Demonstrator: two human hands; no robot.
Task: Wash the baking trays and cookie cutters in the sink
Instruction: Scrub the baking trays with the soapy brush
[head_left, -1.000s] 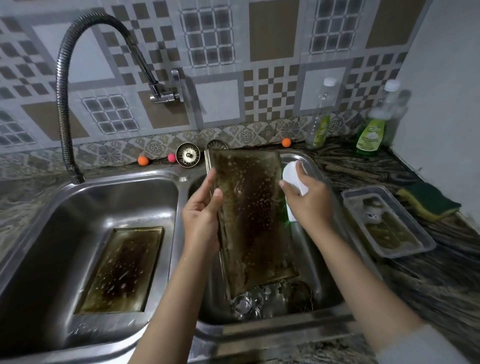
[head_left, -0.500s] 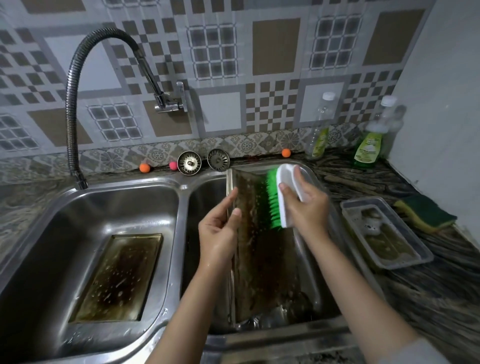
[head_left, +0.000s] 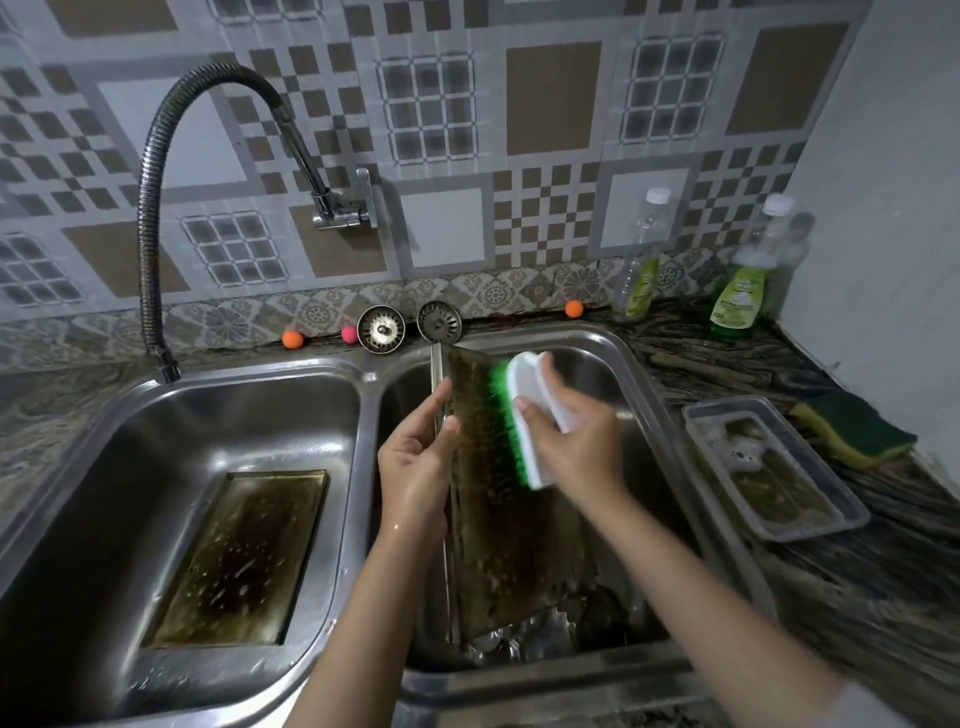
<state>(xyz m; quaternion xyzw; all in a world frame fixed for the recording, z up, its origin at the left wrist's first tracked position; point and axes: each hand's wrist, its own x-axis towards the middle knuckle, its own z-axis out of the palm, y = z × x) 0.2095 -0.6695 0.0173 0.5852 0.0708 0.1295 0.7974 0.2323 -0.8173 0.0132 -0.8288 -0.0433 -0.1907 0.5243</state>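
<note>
Grime browns the upright baking tray (head_left: 511, 561); left hand (head_left: 415, 467) grips it, right hand (head_left: 574, 447) presses brush (head_left: 519, 421).

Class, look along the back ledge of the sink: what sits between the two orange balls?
In the head view, between the orange balls: a pink ball and two metal sink strainers.

Head cam, looking down into the sink

Just one wide-angle view, worn on the person's head, faced forward and down at a double sink (head_left: 363, 379) from close up, tiled wall (head_left: 519, 130) straight ahead, both forearms reaching in from the bottom edge.
</note>
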